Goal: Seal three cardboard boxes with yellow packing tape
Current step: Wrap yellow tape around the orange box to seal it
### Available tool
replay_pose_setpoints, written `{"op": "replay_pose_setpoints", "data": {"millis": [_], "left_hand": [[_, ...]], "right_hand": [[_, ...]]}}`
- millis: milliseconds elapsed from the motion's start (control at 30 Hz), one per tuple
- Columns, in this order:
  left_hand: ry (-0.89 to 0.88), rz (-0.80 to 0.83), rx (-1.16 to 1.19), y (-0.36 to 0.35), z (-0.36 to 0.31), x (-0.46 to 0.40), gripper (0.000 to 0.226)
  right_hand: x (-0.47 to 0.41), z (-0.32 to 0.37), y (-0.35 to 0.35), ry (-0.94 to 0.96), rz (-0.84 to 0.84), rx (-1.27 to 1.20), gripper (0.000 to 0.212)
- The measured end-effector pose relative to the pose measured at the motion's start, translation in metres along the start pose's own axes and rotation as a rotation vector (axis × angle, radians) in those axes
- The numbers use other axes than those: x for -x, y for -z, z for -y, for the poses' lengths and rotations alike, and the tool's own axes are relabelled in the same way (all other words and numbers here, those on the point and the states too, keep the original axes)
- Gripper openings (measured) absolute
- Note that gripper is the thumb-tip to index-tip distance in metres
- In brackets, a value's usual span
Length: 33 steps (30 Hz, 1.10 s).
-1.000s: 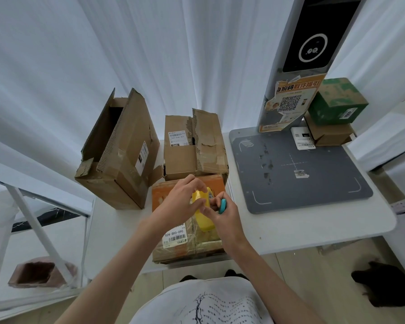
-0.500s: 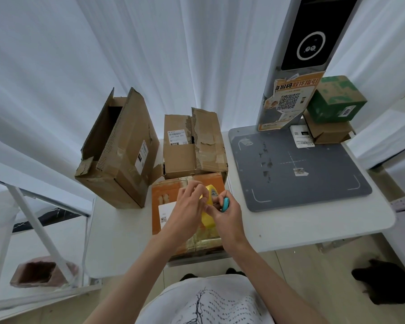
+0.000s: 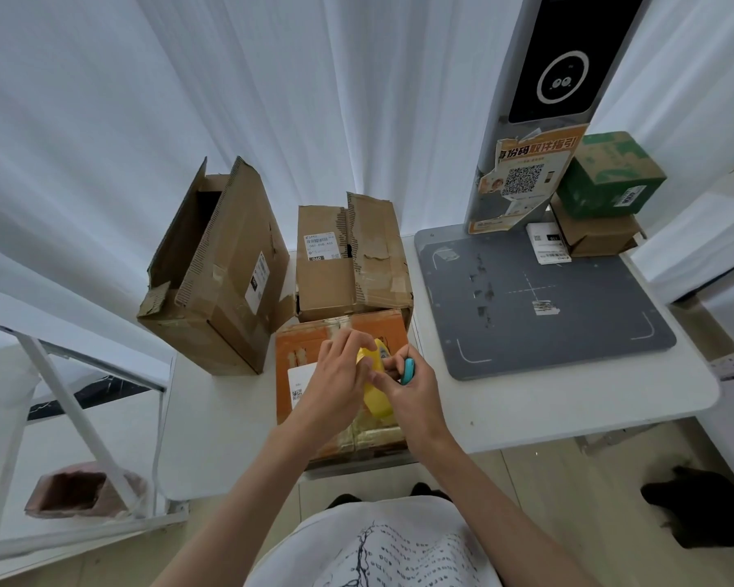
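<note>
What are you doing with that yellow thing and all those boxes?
A person is getting ready to tape up boxes. Both hands hold a roll of yellow tape over the orange box at the table's near edge: the left hand grips the roll, and the right hand pinches at it while also holding a small blue tool. Behind it, the tall box stands open and the middle box has torn flaps. No yellow tape shows on either yet.
</note>
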<state>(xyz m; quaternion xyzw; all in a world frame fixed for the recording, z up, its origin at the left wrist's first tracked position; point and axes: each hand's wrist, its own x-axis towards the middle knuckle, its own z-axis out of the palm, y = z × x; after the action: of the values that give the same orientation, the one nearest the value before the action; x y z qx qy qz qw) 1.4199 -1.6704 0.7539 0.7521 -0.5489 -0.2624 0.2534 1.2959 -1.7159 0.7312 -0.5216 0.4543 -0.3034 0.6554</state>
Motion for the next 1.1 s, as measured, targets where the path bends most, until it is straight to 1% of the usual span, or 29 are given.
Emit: {"op": "replay_pose_setpoints", "data": {"millis": [133, 333, 433, 500, 600, 733, 800, 900, 967, 1033, 1100], "left_hand": [[-0.009, -0.056, 0.035, -0.008, -0.004, 0.000, 0.011], [-0.075, -0.113, -0.017, -0.011, -0.011, -0.009, 0.003], [-0.115, -0.137, -0.030, -0.017, -0.007, -0.005, 0.007], [-0.083, -0.124, 0.015, -0.018, -0.005, -0.003, 0.007], [-0.024, -0.079, 0.013, -0.013, -0.002, -0.003, 0.027], [-0.062, -0.096, -0.055, 0.000, 0.002, 0.001, 0.050], [-0.072, -0.108, -0.071, 0.004, 0.004, 0.001, 0.045], [-0.098, -0.138, -0.089, 0.012, 0.009, -0.002, 0.027], [-0.109, -0.138, -0.134, 0.020, 0.012, -0.007, 0.019], [-0.108, -0.114, -0.228, 0.032, 0.013, -0.014, 0.013], [-0.119, -0.050, -0.307, 0.045, 0.011, -0.023, 0.009]], "right_hand": [[0.003, 0.002, 0.001, 0.008, -0.032, -0.045, 0.025], [0.003, 0.004, -0.001, 0.000, -0.085, -0.091, 0.017], [0.003, 0.004, 0.001, -0.008, -0.083, -0.110, 0.018], [0.004, 0.002, 0.001, -0.011, -0.080, -0.100, 0.018], [0.002, 0.000, 0.001, -0.023, -0.065, -0.061, 0.019], [0.001, 0.000, 0.001, -0.035, -0.038, -0.059, 0.024], [0.001, 0.000, 0.002, -0.040, -0.030, -0.063, 0.026], [0.001, 0.000, 0.002, -0.042, -0.015, -0.025, 0.030], [0.001, 0.001, 0.002, -0.048, 0.006, -0.024, 0.032], [0.001, 0.001, 0.001, -0.054, 0.032, -0.001, 0.032], [0.002, 0.001, -0.001, -0.055, 0.053, 0.040, 0.031]]}}
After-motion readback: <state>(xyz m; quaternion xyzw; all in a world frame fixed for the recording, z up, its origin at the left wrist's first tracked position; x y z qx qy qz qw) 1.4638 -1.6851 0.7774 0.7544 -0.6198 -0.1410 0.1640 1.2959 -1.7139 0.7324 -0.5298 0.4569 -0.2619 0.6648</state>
